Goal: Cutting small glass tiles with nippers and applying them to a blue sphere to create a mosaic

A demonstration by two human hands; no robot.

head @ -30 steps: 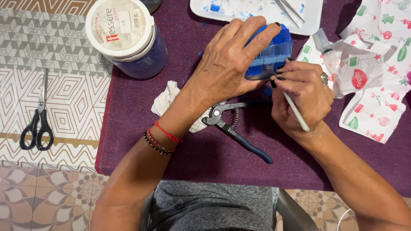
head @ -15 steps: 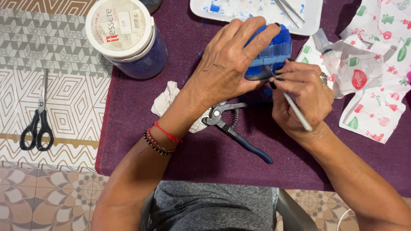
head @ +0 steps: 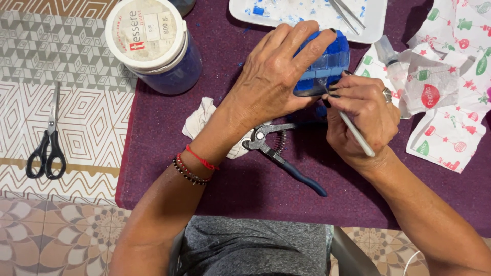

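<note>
Head view: a small rounded object covered in blue tiles [head: 323,64] is held over the purple cloth [head: 245,189], at the far middle of the scene. Much of the side that shows is already tiled in rows of blue squares, so the covering is judged well along; how much of the hidden side is left bare cannot be told, since the left hand [head: 276,76] wraps over it. The object is gripped from above, the fingers curled round its top and far side and the thumb tucked beneath.

A thin white tool [head: 353,132] is pinched between thumb and fingertips of the right hand [head: 365,120], just to the right of the object. Its tip is set against the lower right edge of the tiling, probably at a joint or a single tile, though the point of contact is too small to make out.

Blue-handled nippers [head: 284,153] are left lying on the cloth just near the hands, beside a crumpled white rag [head: 202,120]. A lidded jar of blue pieces [head: 153,43] stands far left, a white tray [head: 307,13] far middle, and scissors [head: 47,145] well apart at the left.
</note>
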